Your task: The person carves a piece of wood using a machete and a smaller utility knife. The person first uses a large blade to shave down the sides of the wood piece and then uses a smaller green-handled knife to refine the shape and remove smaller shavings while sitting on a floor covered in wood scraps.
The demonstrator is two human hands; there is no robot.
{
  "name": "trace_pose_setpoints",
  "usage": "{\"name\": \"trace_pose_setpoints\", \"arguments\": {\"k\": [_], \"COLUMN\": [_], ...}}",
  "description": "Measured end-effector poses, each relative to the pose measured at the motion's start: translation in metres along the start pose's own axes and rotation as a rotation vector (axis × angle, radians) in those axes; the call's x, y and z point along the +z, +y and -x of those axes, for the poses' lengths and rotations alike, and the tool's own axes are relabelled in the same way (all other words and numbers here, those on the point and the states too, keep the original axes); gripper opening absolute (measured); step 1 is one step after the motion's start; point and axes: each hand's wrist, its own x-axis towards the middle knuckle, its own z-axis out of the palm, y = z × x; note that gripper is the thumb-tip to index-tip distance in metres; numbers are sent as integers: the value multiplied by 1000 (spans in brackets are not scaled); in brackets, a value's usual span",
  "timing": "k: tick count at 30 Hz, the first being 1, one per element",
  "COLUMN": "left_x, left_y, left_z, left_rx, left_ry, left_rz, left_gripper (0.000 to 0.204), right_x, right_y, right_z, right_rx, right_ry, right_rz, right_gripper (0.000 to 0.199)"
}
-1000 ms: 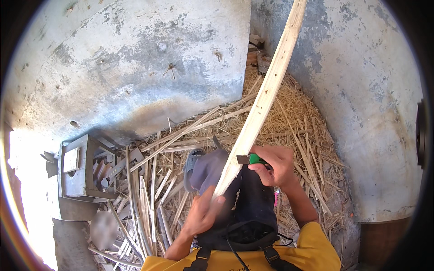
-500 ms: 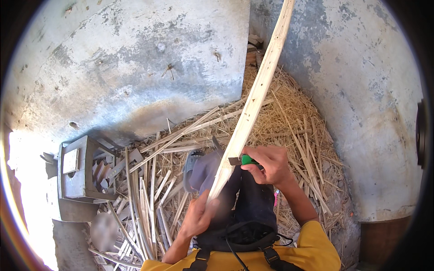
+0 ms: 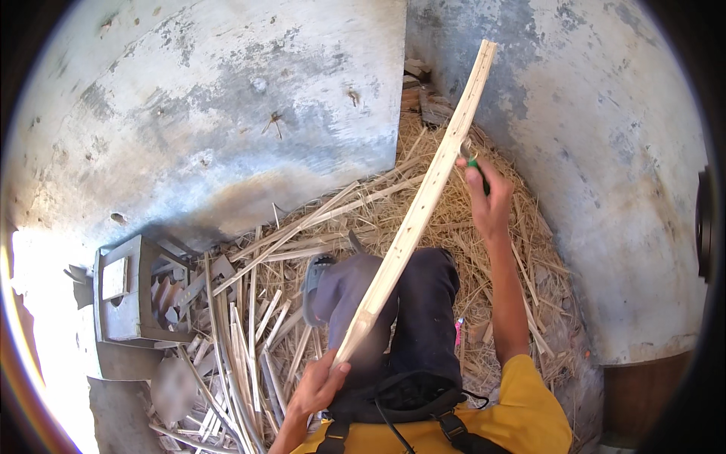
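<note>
A long pale wooden strip (image 3: 412,227) slants up and away from my lap, its broad face marked with a row of small dark spots. My left hand (image 3: 319,386) is closed round its narrow near end. In my right hand (image 3: 491,195) is a green-handled knife (image 3: 473,162), the fingers wrapped about the handle. Its short blade is at the right edge of the strip, well up toward the far end; motion blurs the blade, and I cannot tell whether it touches the wood.
Curled wood shavings (image 3: 386,208) cover the floor in front and to the right. Thin wooden sticks (image 3: 253,340) lie heaped at the left beside a grey wooden box (image 3: 125,299). Worn painted walls (image 3: 227,98) stand ahead and at the right (image 3: 597,166).
My right hand has moved the knife up and away along the strip, straightening the arm. The strip's far end has come down into view, and my left hand has shifted slightly lower with the near end.
</note>
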Motion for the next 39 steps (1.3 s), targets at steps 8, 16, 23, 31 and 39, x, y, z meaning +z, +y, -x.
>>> {"name": "trace_pose_setpoints", "arguments": {"k": [8, 16, 23, 31, 39], "left_x": [-11, -48, -87, -41, -36], "left_y": [-24, -18, -11, 66, 93], "left_z": [13, -12, -44, -47, -61], "left_rx": [75, 110, 338, 380, 463], "left_ry": [134, 226, 740, 811, 658], "left_rz": [-143, -384, -801, -842, -811], "left_gripper": [29, 21, 29, 61, 54], "right_x": [6, 16, 9, 13, 15], "right_y": [29, -25, -45, -53, -51], "right_z": [-8, 20, 27, 41, 46], "right_rx": [543, 604, 745, 674, 676], "right_ry": [214, -80, 75, 154, 126], "right_rz": [-621, -1370, -1292, -1361, -1477], "right_gripper": [55, 51, 28, 26, 27]}}
